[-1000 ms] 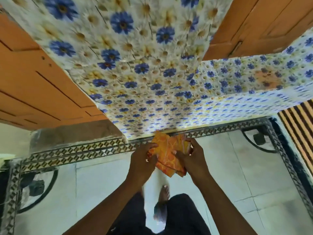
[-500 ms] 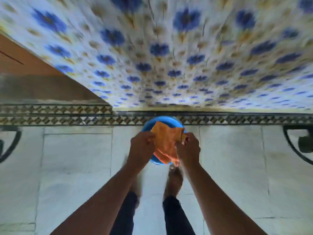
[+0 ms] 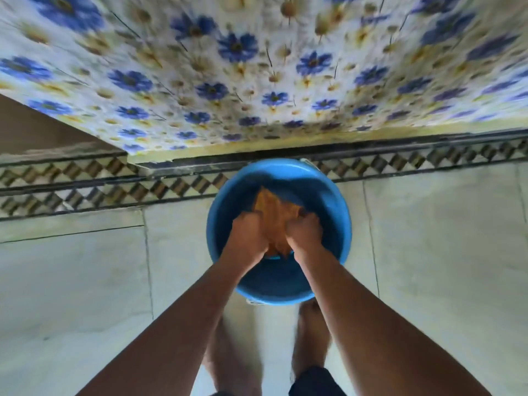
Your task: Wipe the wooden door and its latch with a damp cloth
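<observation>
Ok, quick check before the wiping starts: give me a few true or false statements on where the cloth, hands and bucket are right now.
1. Both hands grip the orange cloth. True: the left hand and the right hand are closed on it.
2. The cloth is pressed against the wooden door. False: it is held inside the blue bucket.
3. The bucket stands on the tiled floor just ahead of the person's bare feet. True.
4. The bucket is red. False: it is blue.
5. The flowered curtain hangs beyond the bucket. True.

Left hand (image 3: 248, 238) and right hand (image 3: 304, 235) grip orange cloth (image 3: 276, 214) inside blue bucket (image 3: 337, 224).
</observation>
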{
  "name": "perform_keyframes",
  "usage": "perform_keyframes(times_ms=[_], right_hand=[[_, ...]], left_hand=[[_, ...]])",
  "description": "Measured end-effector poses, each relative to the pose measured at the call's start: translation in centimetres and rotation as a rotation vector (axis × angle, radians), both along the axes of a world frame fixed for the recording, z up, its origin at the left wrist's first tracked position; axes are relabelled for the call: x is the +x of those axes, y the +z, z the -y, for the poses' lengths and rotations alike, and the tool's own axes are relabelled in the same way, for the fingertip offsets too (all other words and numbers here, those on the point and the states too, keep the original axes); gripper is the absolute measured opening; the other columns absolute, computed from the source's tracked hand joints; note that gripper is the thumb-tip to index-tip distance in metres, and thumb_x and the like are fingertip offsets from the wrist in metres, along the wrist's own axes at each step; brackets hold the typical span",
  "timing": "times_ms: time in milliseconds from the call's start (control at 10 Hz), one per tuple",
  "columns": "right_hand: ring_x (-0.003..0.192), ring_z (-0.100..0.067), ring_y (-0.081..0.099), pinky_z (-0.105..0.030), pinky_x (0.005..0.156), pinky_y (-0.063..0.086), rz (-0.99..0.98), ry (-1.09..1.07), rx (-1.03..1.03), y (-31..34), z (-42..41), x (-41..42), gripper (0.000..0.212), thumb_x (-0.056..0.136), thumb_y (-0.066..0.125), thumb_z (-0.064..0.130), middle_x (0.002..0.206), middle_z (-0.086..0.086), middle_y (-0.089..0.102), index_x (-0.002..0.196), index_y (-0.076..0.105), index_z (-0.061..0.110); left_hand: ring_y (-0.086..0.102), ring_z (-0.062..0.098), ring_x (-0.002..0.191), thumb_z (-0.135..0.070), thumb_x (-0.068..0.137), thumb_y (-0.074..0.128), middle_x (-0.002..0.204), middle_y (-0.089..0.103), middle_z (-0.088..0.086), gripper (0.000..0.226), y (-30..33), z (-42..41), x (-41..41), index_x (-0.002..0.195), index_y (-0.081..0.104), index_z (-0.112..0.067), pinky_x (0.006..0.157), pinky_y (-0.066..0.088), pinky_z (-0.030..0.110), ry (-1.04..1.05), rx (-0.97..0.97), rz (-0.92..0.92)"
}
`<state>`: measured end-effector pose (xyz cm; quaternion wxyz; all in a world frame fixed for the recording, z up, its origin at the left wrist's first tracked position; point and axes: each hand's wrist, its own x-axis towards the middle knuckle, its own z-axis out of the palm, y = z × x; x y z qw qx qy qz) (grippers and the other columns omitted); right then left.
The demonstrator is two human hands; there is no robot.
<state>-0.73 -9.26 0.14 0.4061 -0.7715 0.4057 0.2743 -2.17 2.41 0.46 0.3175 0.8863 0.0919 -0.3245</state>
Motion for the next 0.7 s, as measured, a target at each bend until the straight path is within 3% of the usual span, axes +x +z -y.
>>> perform_keyframes(times_ms=[100,200,300,400,500,600,700], right_hand=[[0.126,-0.037,0.061,-0.036,0.099,0.046,-0.047,0.104,-0.032,-1.7,0.3,0.5,0.030,0.100,0.057,0.015,0.129,-0.023,0.068,0.123,0.069,0.003],[0.129,-0.035,0.059,-0.036,0.103,0.043,-0.061,0.215,-0.095,-1.8,0.8,0.5,0.031,0.105,0.048,0.012,0.133,-0.025,0.065,0.125,0.066,-0.003],[0.112,-0.033,0.062,-0.021,0.078,0.043,0.005,0.243,-0.104,-1.7,0.8,0.0,0.026,0.102,0.043,0.000,0.112,-0.024,0.063,0.117,0.061,-0.010],[0.101,-0.027,0.064,-0.016,0.083,0.048,0.113,0.271,-0.070,-2.9,0.9,0.5,0.024,0.099,0.045,-0.002,0.104,-0.017,0.066,0.110,0.066,-0.007],[0.122,-0.029,0.060,-0.011,0.078,0.045,0.017,0.333,0.008,-4.4,1.3,0.9,0.031,0.102,0.041,0.001,0.118,-0.017,0.067,0.120,0.066,-0.005],[0.127,-0.032,0.061,-0.030,0.100,0.046,-0.017,0.397,-0.020,-5.0,1.4,0.8,0.032,0.097,0.052,0.006,0.131,-0.021,0.067,0.125,0.066,0.001],[0.116,-0.030,0.068,-0.033,0.095,0.053,0.050,0.369,-0.027,-3.4,1.3,0.2,0.035,0.083,0.058,0.003,0.116,-0.017,0.075,0.115,0.073,0.005]], left_hand=[[0.068,0.035,0.109,-0.003,0.081,0.067,0.106,0.074,0.018,0.023,-2.3,0.5,0.5,0.103,0.073,-0.005,0.088,0.055,0.041,0.034,0.013,-0.048],[0.056,0.038,0.124,-0.001,0.086,0.063,0.129,0.061,0.025,0.037,-2.6,1.0,0.8,0.124,0.064,0.000,0.105,0.044,0.038,-0.001,0.088,-0.082],[0.058,0.040,0.115,-0.006,0.085,0.065,0.128,0.054,0.021,0.035,-2.9,1.5,0.0,0.120,0.066,-0.004,0.104,0.048,0.041,-0.009,0.196,-0.037],[0.062,0.037,0.117,-0.014,0.084,0.069,0.126,0.063,0.018,0.033,-3.8,2.2,-0.2,0.116,0.068,-0.006,0.099,0.052,0.039,0.093,0.105,-0.077],[0.057,0.033,0.128,-0.017,0.091,0.070,0.139,0.060,0.019,0.046,-5.1,2.3,0.2,0.134,0.060,-0.006,0.105,0.045,0.035,0.240,0.025,-0.248],[0.053,0.031,0.133,-0.015,0.094,0.067,0.144,0.056,0.017,0.048,-5.5,2.3,0.5,0.140,0.056,-0.006,0.107,0.040,0.030,0.310,0.020,-0.251],[0.060,0.033,0.125,-0.001,0.089,0.061,0.131,0.065,0.020,0.042,-3.1,2.2,0.0,0.131,0.063,-0.004,0.104,0.045,0.033,0.379,0.047,-0.204]])
